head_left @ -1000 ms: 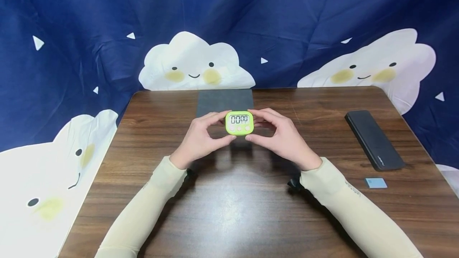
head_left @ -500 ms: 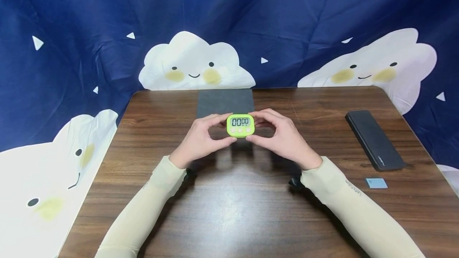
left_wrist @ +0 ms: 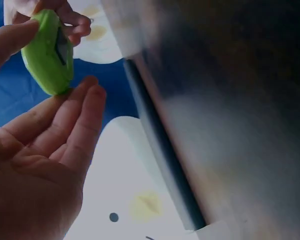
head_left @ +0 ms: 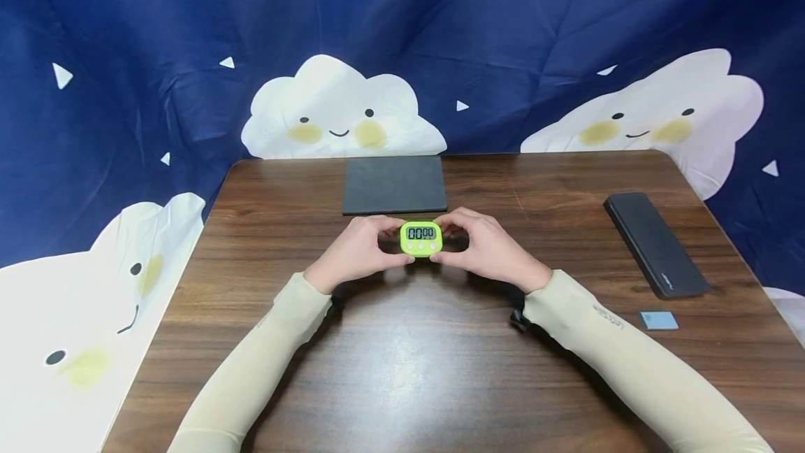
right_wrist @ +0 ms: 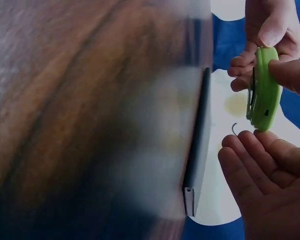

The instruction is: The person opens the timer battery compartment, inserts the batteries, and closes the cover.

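Between both hands is a lime-green digital timer point(head_left: 421, 239), its display reading 00 00 above a row of small round buttons. My left hand point(head_left: 355, 252) pinches its left side, thumb at the lower edge and fingers at the upper. On the opposite side my right hand point(head_left: 487, 249) pinches it the same way. The left wrist view shows the timer point(left_wrist: 47, 55) edge-on, held off the table. In the right wrist view a dark plate on the back of the timer point(right_wrist: 267, 95) is partly visible, with fingers of the right hand point(right_wrist: 275, 185) beneath it.
A flat dark slab point(head_left: 394, 185) lies at the table's far edge, just behind the timer. To the right are a long black case point(head_left: 656, 245) and a small light-blue block point(head_left: 659, 320). A blue cloud-print curtain point(head_left: 490, 33) hangs behind the wooden table point(head_left: 402, 369).
Both hands have brought the timer lower and nearer to me in the head view, uncovering more of the dark slab. The grip stays the same, and the case and blue block have not moved.
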Tool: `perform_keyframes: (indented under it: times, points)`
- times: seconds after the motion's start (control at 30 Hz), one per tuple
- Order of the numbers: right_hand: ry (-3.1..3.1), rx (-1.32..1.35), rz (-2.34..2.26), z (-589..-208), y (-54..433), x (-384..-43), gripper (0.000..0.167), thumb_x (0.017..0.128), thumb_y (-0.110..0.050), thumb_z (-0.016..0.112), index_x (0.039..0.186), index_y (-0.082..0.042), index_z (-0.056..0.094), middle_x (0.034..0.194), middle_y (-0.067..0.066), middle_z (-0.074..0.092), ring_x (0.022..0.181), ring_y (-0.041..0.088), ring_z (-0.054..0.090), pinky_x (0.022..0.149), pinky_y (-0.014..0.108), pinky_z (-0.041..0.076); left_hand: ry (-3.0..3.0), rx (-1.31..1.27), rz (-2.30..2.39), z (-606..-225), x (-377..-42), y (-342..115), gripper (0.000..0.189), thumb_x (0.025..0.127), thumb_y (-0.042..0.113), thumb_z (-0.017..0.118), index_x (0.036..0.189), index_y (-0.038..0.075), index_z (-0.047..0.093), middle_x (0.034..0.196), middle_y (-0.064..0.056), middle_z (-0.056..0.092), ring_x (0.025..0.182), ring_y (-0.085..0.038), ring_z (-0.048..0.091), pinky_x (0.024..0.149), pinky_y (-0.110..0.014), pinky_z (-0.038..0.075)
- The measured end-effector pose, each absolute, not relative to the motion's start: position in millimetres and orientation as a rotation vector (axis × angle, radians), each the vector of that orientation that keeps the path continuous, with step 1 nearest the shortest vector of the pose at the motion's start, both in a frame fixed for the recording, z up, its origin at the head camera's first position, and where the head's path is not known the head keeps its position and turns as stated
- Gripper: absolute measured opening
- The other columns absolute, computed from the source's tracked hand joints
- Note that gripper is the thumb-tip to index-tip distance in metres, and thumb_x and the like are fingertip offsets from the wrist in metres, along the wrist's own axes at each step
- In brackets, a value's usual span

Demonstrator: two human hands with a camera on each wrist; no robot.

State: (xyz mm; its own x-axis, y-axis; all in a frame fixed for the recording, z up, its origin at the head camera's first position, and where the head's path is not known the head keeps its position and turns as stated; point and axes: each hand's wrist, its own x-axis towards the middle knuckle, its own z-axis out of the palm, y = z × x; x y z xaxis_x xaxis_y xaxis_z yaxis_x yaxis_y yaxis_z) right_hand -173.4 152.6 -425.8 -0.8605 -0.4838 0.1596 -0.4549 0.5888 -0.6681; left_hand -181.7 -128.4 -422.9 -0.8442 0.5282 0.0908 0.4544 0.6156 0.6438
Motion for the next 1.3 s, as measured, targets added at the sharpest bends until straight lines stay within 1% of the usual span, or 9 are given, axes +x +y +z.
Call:
perform_keyframes:
  times: [0.17, 0.27, 0.33, 0.57, 0.63, 0.73, 0.87, 1.0, 1.3]
  points:
    - [2.786, -0.835, -1.089, -432, 148, -174, 0.055, 0.088, -0.032, 0.097, 0.133, -0.009, 0.076, 0.119, 0.003, 0.075, 0.111, 0.024, 0.074, 0.100, 0.045, 0.063, 2.755, 0.810, 0.938, -428, -183, -127, 0.056, 0.088, 0.038, 0.096, 0.136, 0.012, 0.079, 0.118, -0.002, 0.084, 0.105, -0.017, 0.077, 0.094, -0.040, 0.065]
    - [2.796, -0.822, -1.026, -435, 145, -174, 0.055, 0.089, -0.032, 0.096, 0.133, -0.008, 0.075, 0.119, 0.006, 0.075, 0.110, 0.025, 0.073, 0.099, 0.043, 0.062, 2.764, 0.816, 0.890, -432, -183, -127, 0.055, 0.088, 0.036, 0.097, 0.134, 0.012, 0.080, 0.118, -0.003, 0.083, 0.105, -0.017, 0.075, 0.093, -0.039, 0.064]
    - [2.794, -0.813, -0.988, -436, 143, -174, 0.055, 0.089, -0.033, 0.096, 0.133, -0.007, 0.075, 0.119, 0.007, 0.075, 0.110, 0.025, 0.072, 0.098, 0.042, 0.062, 2.770, 0.826, 0.843, -433, -183, -127, 0.054, 0.088, 0.036, 0.097, 0.133, 0.011, 0.080, 0.119, -0.004, 0.083, 0.106, -0.018, 0.075, 0.095, -0.041, 0.063]
    - [2.796, -0.808, -0.862, -439, 137, -171, 0.056, 0.089, -0.035, 0.095, 0.131, -0.005, 0.075, 0.120, 0.008, 0.074, 0.109, 0.023, 0.072, 0.098, 0.044, 0.063, 2.776, 0.783, 0.648, -433, -181, -123, 0.059, 0.087, 0.040, 0.096, 0.134, 0.006, 0.080, 0.131, -0.009, 0.080, 0.125, -0.029, 0.074, 0.111, -0.047, 0.060]
    - [2.802, -0.804, -0.830, -439, 136, -170, 0.056, 0.089, -0.035, 0.095, 0.131, -0.005, 0.075, 0.120, 0.008, 0.074, 0.109, 0.023, 0.072, 0.098, 0.045, 0.063, 2.782, 0.778, 0.614, -432, -180, -122, 0.061, 0.087, 0.040, 0.096, 0.134, 0.005, 0.080, 0.131, -0.010, 0.079, 0.126, -0.030, 0.073, 0.113, -0.048, 0.060]
    - [2.810, -0.795, -0.793, -438, 134, -169, 0.057, 0.089, -0.036, 0.094, 0.132, -0.005, 0.075, 0.122, 0.008, 0.073, 0.109, 0.023, 0.072, 0.099, 0.047, 0.063, 2.786, 0.778, 0.578, -431, -179, -120, 0.062, 0.087, 0.039, 0.097, 0.135, 0.003, 0.080, 0.131, -0.011, 0.077, 0.126, -0.031, 0.072, 0.114, -0.049, 0.058]
    - [2.816, -0.782, -0.743, -439, 133, -168, 0.059, 0.091, -0.038, 0.093, 0.135, -0.004, 0.074, 0.129, 0.010, 0.072, 0.114, 0.026, 0.071, 0.103, 0.049, 0.062, 2.782, 0.784, 0.543, -431, -179, -119, 0.060, 0.088, 0.038, 0.097, 0.134, 0.003, 0.080, 0.131, -0.012, 0.074, 0.125, -0.032, 0.070, 0.115, -0.049, 0.058]
    - [2.822, -0.784, -0.717, -440, 132, -167, 0.060, 0.091, -0.039, 0.092, 0.136, -0.003, 0.074, 0.132, 0.011, 0.071, 0.118, 0.028, 0.071, 0.106, 0.050, 0.062, 2.788, 0.788, 0.525, -432, -178, -119, 0.058, 0.088, 0.038, 0.097, 0.131, 0.003, 0.081, 0.130, -0.011, 0.072, 0.123, -0.032, 0.069, 0.113, -0.048, 0.058]
    - [2.814, -0.759, -0.707, -439, 130, -167, 0.062, 0.091, -0.038, 0.093, 0.138, -0.002, 0.074, 0.126, 0.010, 0.070, 0.109, 0.026, 0.070, 0.100, 0.048, 0.062, 2.789, 0.789, 0.541, -435, -177, -120, 0.061, 0.087, 0.037, 0.097, 0.133, 0.000, 0.080, 0.131, -0.013, 0.071, 0.124, -0.032, 0.068, 0.112, -0.049, 0.059]
